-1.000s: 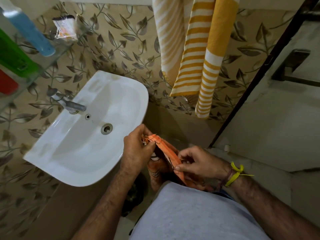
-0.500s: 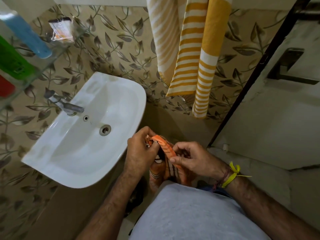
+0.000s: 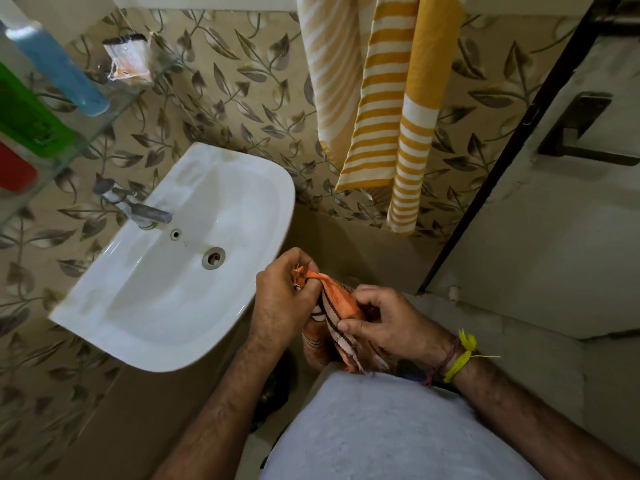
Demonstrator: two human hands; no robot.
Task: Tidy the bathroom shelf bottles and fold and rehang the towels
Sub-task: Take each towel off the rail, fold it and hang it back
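my left hand (image 3: pixel 282 299) pinches the corner of the orange towel (image 3: pixel 341 315) beside the sink (image 3: pixel 263 188), right hand (image 3: pixel 388 320) pinches its edge. i should match corners before folding.

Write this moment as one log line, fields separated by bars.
step: folding | left hand pinches orange towel corner | right hand pinches its edge | yellow striped towel hangs on wall

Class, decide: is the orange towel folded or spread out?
Folded, partly: both hands, left hand and right hand, pinch the bunched orange towel.
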